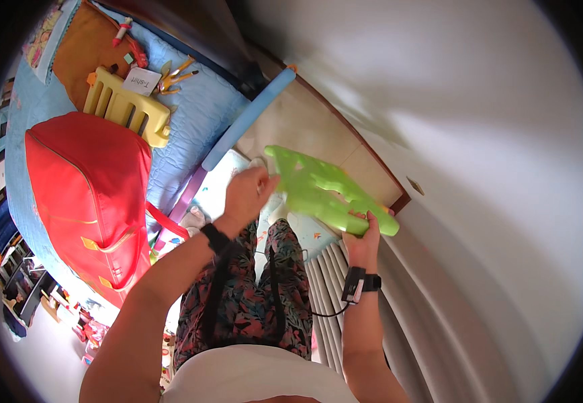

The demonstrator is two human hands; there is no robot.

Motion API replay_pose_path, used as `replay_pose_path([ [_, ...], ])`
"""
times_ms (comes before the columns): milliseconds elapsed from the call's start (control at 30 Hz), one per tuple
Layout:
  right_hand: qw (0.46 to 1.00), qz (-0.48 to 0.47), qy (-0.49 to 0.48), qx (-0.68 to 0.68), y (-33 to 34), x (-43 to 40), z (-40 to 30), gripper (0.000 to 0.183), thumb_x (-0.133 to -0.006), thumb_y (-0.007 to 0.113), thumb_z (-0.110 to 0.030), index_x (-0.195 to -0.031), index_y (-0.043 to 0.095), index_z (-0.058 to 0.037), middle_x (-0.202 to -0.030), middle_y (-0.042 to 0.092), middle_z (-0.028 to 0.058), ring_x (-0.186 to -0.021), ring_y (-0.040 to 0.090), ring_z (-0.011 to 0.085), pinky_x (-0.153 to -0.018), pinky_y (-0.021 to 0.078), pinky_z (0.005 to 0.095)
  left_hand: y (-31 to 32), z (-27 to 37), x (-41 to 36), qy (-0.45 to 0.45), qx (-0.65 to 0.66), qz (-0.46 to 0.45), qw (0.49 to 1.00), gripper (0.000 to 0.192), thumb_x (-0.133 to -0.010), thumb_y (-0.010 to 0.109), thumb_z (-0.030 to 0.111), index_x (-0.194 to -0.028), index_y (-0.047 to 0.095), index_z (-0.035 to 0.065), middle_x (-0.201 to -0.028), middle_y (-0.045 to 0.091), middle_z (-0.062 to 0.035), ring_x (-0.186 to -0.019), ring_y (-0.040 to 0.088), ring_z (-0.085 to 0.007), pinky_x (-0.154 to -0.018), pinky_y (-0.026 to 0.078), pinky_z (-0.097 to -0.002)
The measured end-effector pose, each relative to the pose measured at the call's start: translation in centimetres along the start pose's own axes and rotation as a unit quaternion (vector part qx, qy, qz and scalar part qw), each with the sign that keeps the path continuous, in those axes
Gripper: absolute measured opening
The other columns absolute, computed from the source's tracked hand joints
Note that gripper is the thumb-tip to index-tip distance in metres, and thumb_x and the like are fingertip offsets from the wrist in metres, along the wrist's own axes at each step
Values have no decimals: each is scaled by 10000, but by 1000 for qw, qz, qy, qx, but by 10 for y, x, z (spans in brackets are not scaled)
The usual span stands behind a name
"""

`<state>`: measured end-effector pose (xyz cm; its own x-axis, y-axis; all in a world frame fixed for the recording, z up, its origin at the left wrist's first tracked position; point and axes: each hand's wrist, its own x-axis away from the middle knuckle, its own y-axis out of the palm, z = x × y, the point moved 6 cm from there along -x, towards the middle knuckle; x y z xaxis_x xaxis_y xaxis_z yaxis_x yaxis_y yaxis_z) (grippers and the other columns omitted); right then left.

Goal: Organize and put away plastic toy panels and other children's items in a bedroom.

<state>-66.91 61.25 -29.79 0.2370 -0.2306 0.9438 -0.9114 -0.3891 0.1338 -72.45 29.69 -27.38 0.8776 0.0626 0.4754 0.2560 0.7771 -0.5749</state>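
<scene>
A light-green plastic panel with cut-out openings (321, 191) is held up over the floor in front of my legs. My right hand (363, 231) grips its near right end, fingers through an opening. Close to the panel's left end is my left hand (252, 194), slightly blurred, with its fingers partly curled; whether it touches the panel cannot be told. Left of my arms, a red bag with handles (90, 186) lies on the bed. Beyond the bag, a yellow slatted plastic panel (125, 108) rests on the blue quilt (201, 101), under a white card bearing writing (141, 81).
A blue padded rail (251, 118) and a purple one (185, 196) run along the bed's edge. A toy giraffe (174, 78) lies on the quilt. A white wall (473, 126) and grey curtain (422, 292) are on the right. Shelves with toys stand far left.
</scene>
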Motion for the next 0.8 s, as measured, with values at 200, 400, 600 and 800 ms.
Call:
replay_pose_path([
  [200,995,17,52,-84,2,-29,-1,254,-939,570,-175,-1094,549,25,-1036,638,112,-977,623,254,-978,497,441,78,64,4,-205,473,-235,824,726,-885,602,566,-1315,450,2,-1222,565,-160,-1176,519,-275,-948,449,-409],
  [400,995,0,82,-56,35,-39,-12,271,-933,592,-177,-1089,545,39,-1136,624,158,-1083,605,309,-1029,477,469,146,87,-43,-318,599,-207,705,708,-834,701,483,-1275,420,6,-1228,505,-184,-1144,541,-322,-933,471,-455],
  [600,983,-103,63,135,66,-56,-54,369,-946,575,-221,-1174,529,65,-1151,626,161,-1059,621,304,-940,536,418,163,115,-71,-343,573,-13,744,678,-757,777,225,-1186,319,-29,-1110,539,-245,-939,611,-345,-760,542,-426],
  [800,713,-57,-198,670,119,5,-95,423,-779,754,-310,-995,542,-16,-1023,597,143,-928,582,297,-825,474,373,135,122,-110,-327,476,112,809,662,-733,778,230,-1148,336,-35,-1111,524,-246,-969,595,-351,-784,529,-433],
])
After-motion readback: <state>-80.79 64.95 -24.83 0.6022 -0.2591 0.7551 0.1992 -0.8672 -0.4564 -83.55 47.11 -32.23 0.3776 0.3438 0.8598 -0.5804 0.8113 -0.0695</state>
